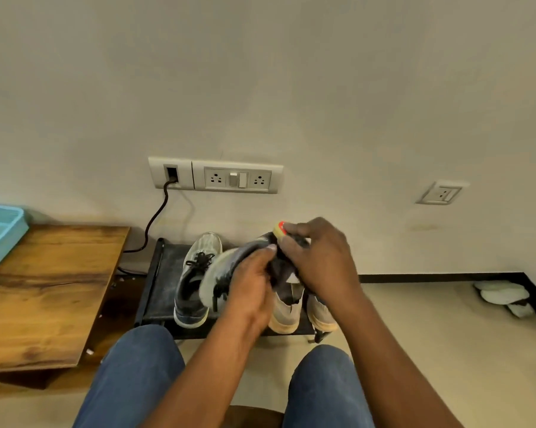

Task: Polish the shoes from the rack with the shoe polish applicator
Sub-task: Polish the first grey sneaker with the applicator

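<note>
one head view, looking forward and down at a seated person's knees in blue jeans [131,372].

hands: the left hand [245,288] grips a grey sneaker [229,264], fingers curled round its body, thumb tip on the upper. the sneaker is lifted clear of the rack and tilted, its pale toe part to the left, black laces hanging below. the right hand [322,261] is closed over the sneaker's far end, fingers curled; a small item with a yellowish body and red tip [280,228] shows at its fingertips, against the shoe. whether this is the polish applicator cannot be confirmed, as most of it is hidden and blurred. the two hands are touching or nearly touching above the shoe.

rack: a low black shoe rack [161,273] stands against the wall, directly ahead of the knees. on its top shelf, left, a second grey sneaker with a dark heel [195,279] sits toe toward the wall. right of it, partly hidden under the hands, a pair of tan shoes [283,313] rests with heels toward the person.

surroundings: a wooden worktop [50,288] lies left of the rack, with a light blue tray [4,233] at its far left edge. on the wall above the rack, a socket panel [215,176] carries a plugged black cable [155,217] that drops behind the rack. a single socket [442,193] sits farther right. white footwear [504,296] lies on the floor near the right wall corner.
</note>
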